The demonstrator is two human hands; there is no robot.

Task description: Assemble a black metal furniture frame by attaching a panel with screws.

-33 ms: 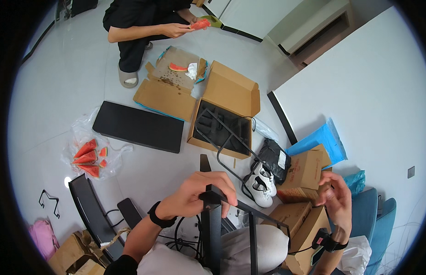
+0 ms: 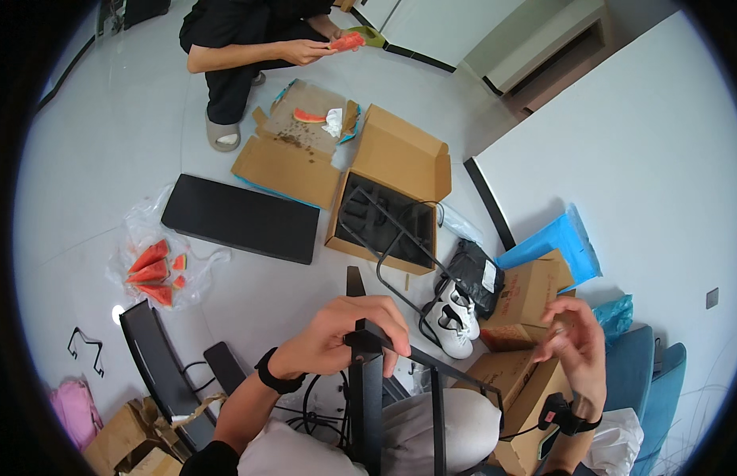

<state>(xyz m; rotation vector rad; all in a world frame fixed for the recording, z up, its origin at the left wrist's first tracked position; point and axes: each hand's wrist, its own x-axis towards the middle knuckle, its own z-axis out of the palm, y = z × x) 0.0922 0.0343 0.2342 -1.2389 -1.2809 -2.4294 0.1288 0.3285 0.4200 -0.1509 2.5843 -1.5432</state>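
My left hand (image 2: 341,333) is closed over the top corner of a black metal frame (image 2: 368,404). The frame stands upright against my lap, its bars running down and to the right. My right hand (image 2: 573,337) is raised to the right of the frame, apart from it. Its fingers are curled with the tips close together; whatever they may pinch is too small to make out. Below it are cardboard boxes (image 2: 503,373). Black cables (image 2: 313,416) lie on the floor beside my left forearm.
Ahead lie a black panel (image 2: 241,220), an open carton (image 2: 404,151) with foam, and a thin black frame (image 2: 380,258) leaning across it. White shoes (image 2: 449,325) stand near the boxes. Watermelon slices (image 2: 150,272) rest on a plastic bag. A person (image 2: 249,55) crouches opposite, holding watermelon.
My right hand has shifted slightly left, its fingers turning a little. The left hand and the metal frame have stayed in place.
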